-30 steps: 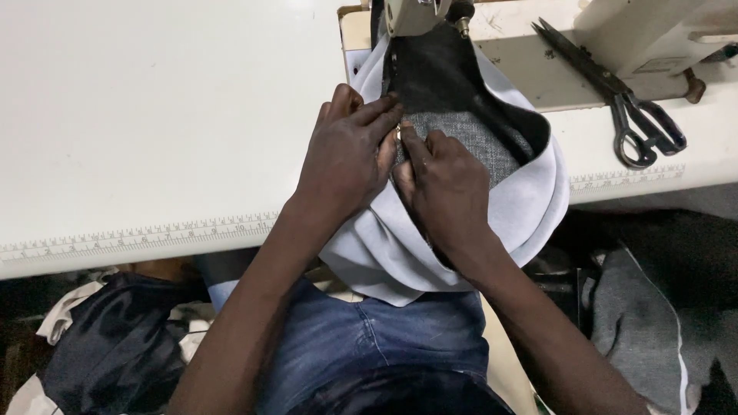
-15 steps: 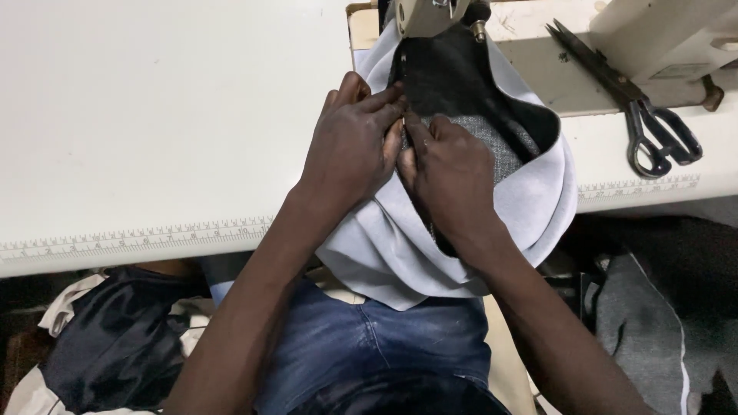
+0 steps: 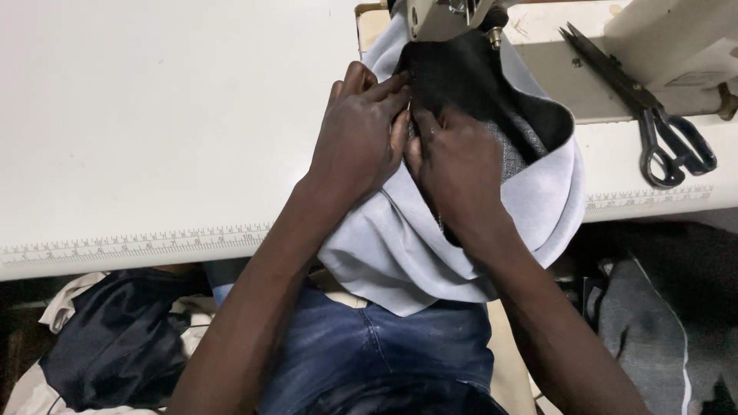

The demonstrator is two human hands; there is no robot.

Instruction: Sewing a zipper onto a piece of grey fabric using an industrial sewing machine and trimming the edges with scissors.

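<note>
your left hand (image 3: 361, 134) and right hand (image 3: 455, 157) press flat, fingers together, on the pale blue garment (image 3: 400, 246) with dark lining (image 3: 469, 84) under the sewing machine (image 3: 446, 15) on the counter (image 3: 154, 115) (scissors (image 3: 653, 107) lie apart); most of the fabric hangs unfed off the edge.

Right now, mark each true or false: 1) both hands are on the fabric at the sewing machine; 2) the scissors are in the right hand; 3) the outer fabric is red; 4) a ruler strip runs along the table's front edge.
1) True: the left hand and right hand press side by side on the pale blue fabric just below the sewing machine head.
2) False: the black scissors lie on the machine bed, apart from both hands.
3) False: it is pale blue, with dark fabric inside it.
4) True: a printed ruler strip runs along the white table.
</note>
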